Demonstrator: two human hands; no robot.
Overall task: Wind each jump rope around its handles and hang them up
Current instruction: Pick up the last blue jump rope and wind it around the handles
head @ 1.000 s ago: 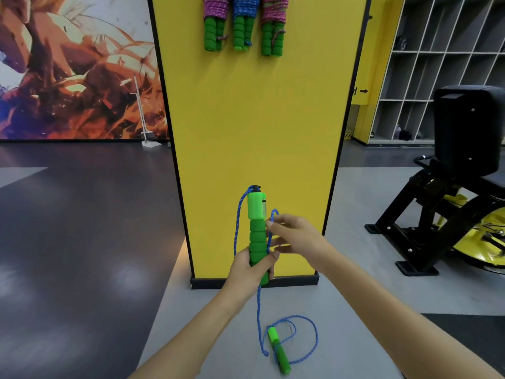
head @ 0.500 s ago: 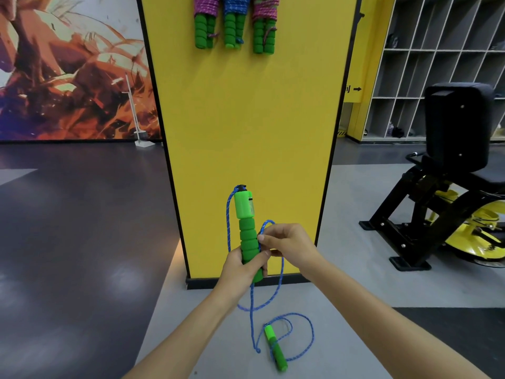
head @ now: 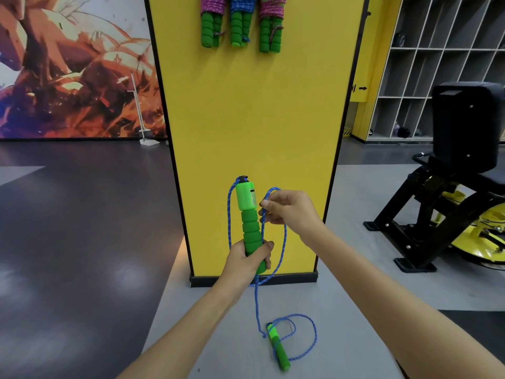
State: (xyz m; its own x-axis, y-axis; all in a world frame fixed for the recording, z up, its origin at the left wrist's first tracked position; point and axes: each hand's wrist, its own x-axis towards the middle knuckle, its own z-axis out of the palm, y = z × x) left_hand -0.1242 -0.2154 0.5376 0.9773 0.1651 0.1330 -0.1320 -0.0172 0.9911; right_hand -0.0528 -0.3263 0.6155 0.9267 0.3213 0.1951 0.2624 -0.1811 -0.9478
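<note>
Fingers of the left hand curled tightly round the lower end of an upright green handle, held near the middle of the scene in front of a yellow pillar. The blue rope left the black cap at the handle's top and ran down its left side towards that hand. On the handle's right a loop of the same rope rose to the right hand, which pinched the top of the loop between thumb and fingertips, just beside the handle's boxy upper block. Below the left hand a single strand dropped to the grey floor. There it curled in loose loops around the second handle, which lay flat, near and slightly to the right.

High on the pillar hung three wound ropes side by side, pink, blue and pink, with their green handles pointing down. A black and yellow gym machine stood to the right, grey cubby shelves were far behind it, and an orange mural covered the far left wall.
</note>
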